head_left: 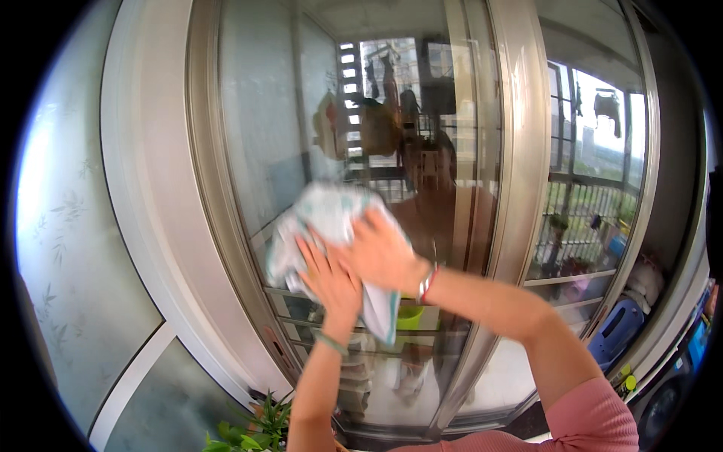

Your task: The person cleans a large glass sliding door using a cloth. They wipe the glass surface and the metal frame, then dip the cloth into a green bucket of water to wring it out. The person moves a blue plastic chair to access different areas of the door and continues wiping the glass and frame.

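Glass door [256, 135]: fills the centre of the frame, pale metal frame at either side.
Cloth [320, 218]: light, patterned, pressed to the pane at frame centre.
Right hand [382, 252]: flat, fingers spread, pinning the cloth.
Left hand [329, 280]: open palm on the cloth's lower edge.
Plant [260, 431]: bottom edge, left of centre.

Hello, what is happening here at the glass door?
A person presses a pale cloth flat against the glass of a sliding door with both hands. The left hand lies on the cloth's lower part, and the right hand overlaps it from the right. A green plant stands below, by the door frame.
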Demonstrator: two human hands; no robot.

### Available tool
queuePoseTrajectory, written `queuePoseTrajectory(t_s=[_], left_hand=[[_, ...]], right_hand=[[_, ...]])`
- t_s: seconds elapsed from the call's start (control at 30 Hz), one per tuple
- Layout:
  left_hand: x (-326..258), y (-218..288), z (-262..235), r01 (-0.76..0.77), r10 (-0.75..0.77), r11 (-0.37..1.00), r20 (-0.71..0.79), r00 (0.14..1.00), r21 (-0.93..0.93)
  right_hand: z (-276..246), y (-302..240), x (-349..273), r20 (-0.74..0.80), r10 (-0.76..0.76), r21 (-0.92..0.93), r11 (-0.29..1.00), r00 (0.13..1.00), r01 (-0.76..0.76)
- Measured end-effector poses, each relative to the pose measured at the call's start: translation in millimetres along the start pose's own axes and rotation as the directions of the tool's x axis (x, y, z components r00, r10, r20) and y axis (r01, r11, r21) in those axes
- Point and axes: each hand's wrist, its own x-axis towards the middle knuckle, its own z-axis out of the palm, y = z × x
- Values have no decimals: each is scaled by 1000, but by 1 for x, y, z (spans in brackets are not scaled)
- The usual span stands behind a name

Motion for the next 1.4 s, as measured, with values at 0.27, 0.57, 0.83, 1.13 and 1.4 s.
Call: queuePoseTrajectory(t_s=[0.27,0.57,0.83,1.13,1.4], left_hand=[[-170,5,16,-78,143,982,408,902,-172],[108,101,-26,-590,600,799,81,796,-117],[328,102,-55,-538,565,823,-366,739,183],[278,3,-50,-93,133,984,-284,950,150],[20,-85,1,239,-234,971,-136,963,26]], right_hand=[[6,-70,-157,116,117,257,956,986,-143],[-53,64,-60,-174,589,-21,799,789,-601],[-79,233,127,-652,204,-128,920,730,-371],[-36,153,199,-529,50,-149,977,847,-151],[34,-28,100,-128,-164,35,985,978,170]])
